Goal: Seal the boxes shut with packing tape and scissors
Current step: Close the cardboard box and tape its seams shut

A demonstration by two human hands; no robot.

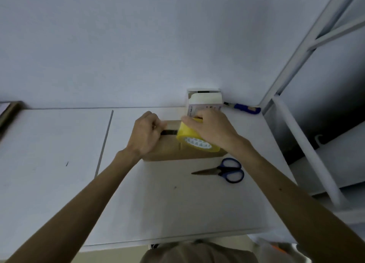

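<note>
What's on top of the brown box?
A yellow tape roll in the right hand, and the left hand beside it. They hide most of the top of the brown box.

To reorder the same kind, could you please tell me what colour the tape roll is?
The tape roll is yellow; the head view shows it best.

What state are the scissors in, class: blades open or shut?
Shut: the scissors lie flat on the table, blades together forming one point.

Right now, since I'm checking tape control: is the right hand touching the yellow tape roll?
Touching. The head view shows the right hand gripping the yellow tape roll across its top rim.
</note>
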